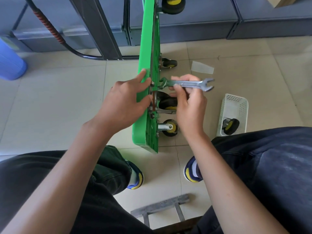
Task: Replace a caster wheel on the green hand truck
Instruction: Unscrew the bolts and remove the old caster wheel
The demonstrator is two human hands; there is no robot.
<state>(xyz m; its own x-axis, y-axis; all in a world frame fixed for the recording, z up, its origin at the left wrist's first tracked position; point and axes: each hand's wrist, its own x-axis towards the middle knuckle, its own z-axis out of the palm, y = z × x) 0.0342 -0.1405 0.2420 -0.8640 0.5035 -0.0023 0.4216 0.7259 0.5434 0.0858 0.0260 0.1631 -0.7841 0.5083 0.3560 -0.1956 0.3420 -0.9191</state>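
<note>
The green hand truck [148, 39] stands on its edge on the floor, its wheels facing right. My left hand [124, 102] rests flat against the green deck, its fingertips at the metal mounting plate of the caster [166, 103] at mid-height. My right hand [190, 105] pinches a steel open-ended wrench [187, 83], whose left jaw sits at a bolt just above that caster. Another caster [169, 128] is mounted below, one [169, 63] above, and one [173, 5] at the top.
A white plastic basket [234, 105] on the floor at the right holds a loose caster wheel [230, 126]. Grey cabinets [194, 22] line the back. A blue container [10, 61] stands far left. My knees and shoes frame a metal stool edge [160, 206] below.
</note>
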